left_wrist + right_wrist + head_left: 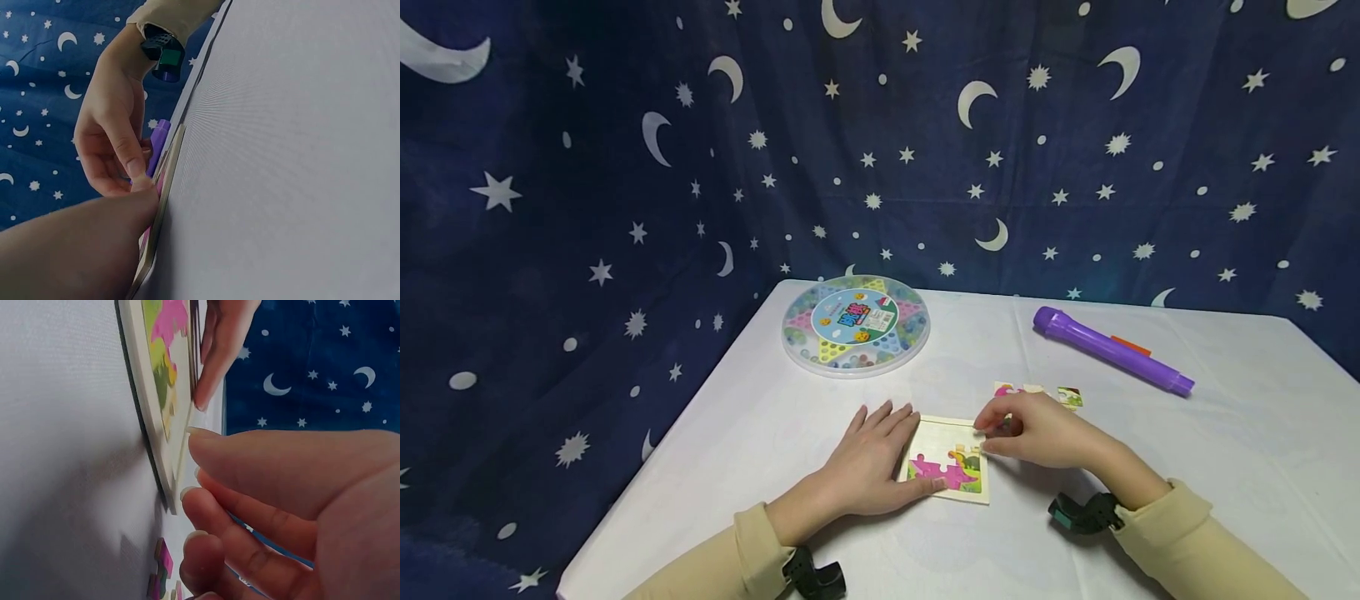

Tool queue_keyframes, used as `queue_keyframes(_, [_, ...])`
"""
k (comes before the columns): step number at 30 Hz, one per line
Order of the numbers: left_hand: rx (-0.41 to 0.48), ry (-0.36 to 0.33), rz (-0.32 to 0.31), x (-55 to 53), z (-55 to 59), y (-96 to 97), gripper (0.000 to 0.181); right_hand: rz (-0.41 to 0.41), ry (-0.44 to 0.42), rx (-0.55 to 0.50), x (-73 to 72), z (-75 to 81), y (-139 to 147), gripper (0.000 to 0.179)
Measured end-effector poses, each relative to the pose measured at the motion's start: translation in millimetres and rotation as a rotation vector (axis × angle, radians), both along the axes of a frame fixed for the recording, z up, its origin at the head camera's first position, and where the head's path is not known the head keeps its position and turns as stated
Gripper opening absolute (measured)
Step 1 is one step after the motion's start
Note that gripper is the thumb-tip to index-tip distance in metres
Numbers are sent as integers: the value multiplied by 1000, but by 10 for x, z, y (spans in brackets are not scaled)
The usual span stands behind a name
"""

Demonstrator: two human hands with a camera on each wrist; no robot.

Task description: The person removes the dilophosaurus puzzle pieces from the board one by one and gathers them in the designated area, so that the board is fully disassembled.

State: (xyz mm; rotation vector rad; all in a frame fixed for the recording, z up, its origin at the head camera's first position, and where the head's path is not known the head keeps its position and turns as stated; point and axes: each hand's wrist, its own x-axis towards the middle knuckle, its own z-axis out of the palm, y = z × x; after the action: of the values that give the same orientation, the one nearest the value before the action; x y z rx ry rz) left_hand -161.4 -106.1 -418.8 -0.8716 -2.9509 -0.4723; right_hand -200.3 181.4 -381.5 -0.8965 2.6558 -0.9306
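A square wooden puzzle board (946,431) lies on the table, with pink, yellow and green pieces (951,473) fitted in its lower part and bare wood above. My left hand (872,462) rests along the board's left side, fingers stretched out and thumb over the lower pieces. My right hand (1037,429) hovers at the board's right edge, fingers bent, thumb and fingertips apart. In the right wrist view, the right thumb (262,465) and fingers show no piece between them. Loose puzzle pieces (1070,397) lie behind the right hand, partly hidden by it.
A round, clear-lidded game board with marbles (856,327) sits at the back left of the white table (715,467). A purple microphone-shaped tube (1112,350) with an orange part lies at the back right. A dark blue star-and-moon cloth (925,167) hangs behind.
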Motion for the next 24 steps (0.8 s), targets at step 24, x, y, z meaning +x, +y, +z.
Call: queue_keyframes(24, [-12, 94, 81, -67, -66, 47, 75, -8, 188, 125, 134, -146, -287, 33])
